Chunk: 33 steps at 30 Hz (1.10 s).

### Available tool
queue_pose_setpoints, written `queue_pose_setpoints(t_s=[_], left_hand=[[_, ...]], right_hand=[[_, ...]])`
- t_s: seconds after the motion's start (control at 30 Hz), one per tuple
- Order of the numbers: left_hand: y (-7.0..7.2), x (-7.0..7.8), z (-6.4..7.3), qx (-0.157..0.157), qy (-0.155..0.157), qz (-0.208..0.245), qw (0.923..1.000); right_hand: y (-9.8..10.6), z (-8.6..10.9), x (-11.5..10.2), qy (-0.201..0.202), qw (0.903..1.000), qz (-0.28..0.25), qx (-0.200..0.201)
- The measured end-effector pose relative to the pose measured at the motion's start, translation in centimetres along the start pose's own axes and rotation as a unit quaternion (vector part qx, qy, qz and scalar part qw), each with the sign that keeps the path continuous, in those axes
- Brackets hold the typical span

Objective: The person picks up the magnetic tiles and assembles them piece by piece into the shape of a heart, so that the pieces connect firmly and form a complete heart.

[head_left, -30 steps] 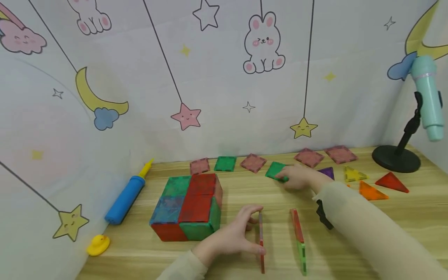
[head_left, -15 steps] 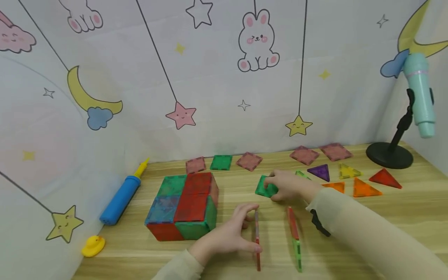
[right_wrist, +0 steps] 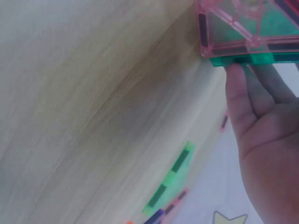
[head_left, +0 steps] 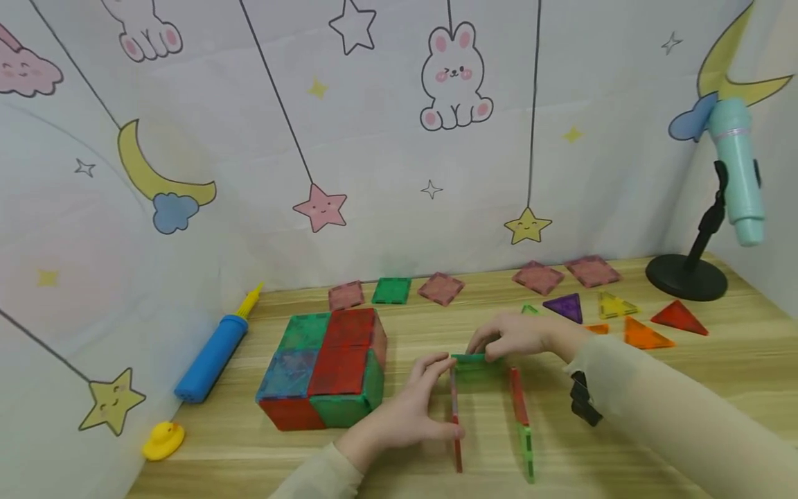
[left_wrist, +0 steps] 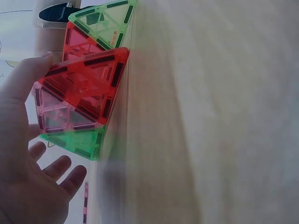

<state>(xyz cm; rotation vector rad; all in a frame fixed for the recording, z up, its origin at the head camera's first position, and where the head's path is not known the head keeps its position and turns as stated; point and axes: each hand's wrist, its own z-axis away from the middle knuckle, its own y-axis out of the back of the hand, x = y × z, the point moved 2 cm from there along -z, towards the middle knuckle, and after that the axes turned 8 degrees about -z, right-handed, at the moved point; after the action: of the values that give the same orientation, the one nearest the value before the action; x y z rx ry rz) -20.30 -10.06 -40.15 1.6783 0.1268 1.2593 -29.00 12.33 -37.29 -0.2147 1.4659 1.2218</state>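
In the head view, two upright panels of translucent magnetic tiles stand apart: the left panel (head_left: 456, 419), seen edge-on, and the right panel (head_left: 522, 423). My left hand (head_left: 408, 409) steadies the left one, thumb at its near part and index finger at its far end. The left wrist view shows that panel's red triangular tile (left_wrist: 88, 84) and pink square tile (left_wrist: 60, 109). With my right hand (head_left: 520, 335) I pinch a green square magnetic tile (head_left: 469, 359), upright across the panels' far ends. In the right wrist view, this green tile (right_wrist: 259, 59) meets a pink tile (right_wrist: 233, 28).
A block of red, green and blue tiles (head_left: 321, 367) stands left. Pink squares (head_left: 441, 288), a green square (head_left: 391, 290) and coloured triangles (head_left: 648, 334) lie behind and right. A blue pump (head_left: 213, 357), yellow duck (head_left: 164, 441) and microphone on a stand (head_left: 686, 277) flank them.
My right hand has brought the green square tile from the back row toward me and turned it upright at the panels' far ends. My left hand has stayed at the left panel.
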Motion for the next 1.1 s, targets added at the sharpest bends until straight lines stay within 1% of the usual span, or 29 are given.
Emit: queue_pose_setpoints(t_s=[0.13,0.3,0.4,0.6,0.7,0.77,0.8,0.87,0.9,0.97,1.0,1.07,1.1], left_hand=[[0.1,0.0,-0.1,-0.004,-0.006,-0.006,1.0],[0.2,-0.1,-0.3,-0.017,-0.002,0.004,0.9999],[0.2,-0.1,-0.4,-0.017,0.0,0.008,0.9998],[0.2,0.1,-0.5,-0.018,0.006,0.009,0.9998],[0.4,0.1,-0.3,-0.019,0.014,0.009,0.9997],[0.4,0.1,-0.3,-0.02,0.018,0.013,0.9995],[0.4,0.1,-0.3,-0.021,0.018,0.015,0.9995],[0.4,0.0,-0.3,-0.023,0.019,0.021,0.9993],[0.4,-0.1,-0.3,-0.025,0.018,0.026,0.9992],[0.3,-0.3,-0.5,-0.026,0.015,0.034,0.999],[0.2,-0.4,-0.6,-0.025,0.013,0.037,0.9989],[0.0,-0.5,-0.7,-0.024,0.01,0.043,0.9987],[-0.1,-0.6,-0.8,-0.024,0.007,0.043,0.9987]], right_hand=[[-0.2,0.2,0.0,-0.006,0.9999,-0.013,-0.002],[-0.2,0.4,0.2,-0.006,1.0,-0.001,0.003],[-0.3,0.7,0.3,-0.002,0.9999,0.005,0.008],[-0.6,2.2,0.3,-0.008,0.9995,0.009,0.029],[-0.9,3.1,0.4,-0.005,0.9995,-0.003,0.032],[-1.0,3.5,0.6,-0.001,0.9989,-0.012,0.046],[-0.8,3.6,0.8,0.001,0.9978,-0.006,0.066],[-0.2,3.6,1.3,-0.007,0.9924,0.015,0.122],[0.3,3.6,1.6,-0.016,0.9874,0.031,0.155],[1.8,3.4,2.5,-0.041,0.9732,0.064,0.217],[2.5,3.3,3.1,-0.059,0.9651,0.085,0.241],[4.0,3.1,4.3,-0.09,0.9533,0.118,0.263],[4.6,3.1,5.0,-0.103,0.9488,0.134,0.267]])
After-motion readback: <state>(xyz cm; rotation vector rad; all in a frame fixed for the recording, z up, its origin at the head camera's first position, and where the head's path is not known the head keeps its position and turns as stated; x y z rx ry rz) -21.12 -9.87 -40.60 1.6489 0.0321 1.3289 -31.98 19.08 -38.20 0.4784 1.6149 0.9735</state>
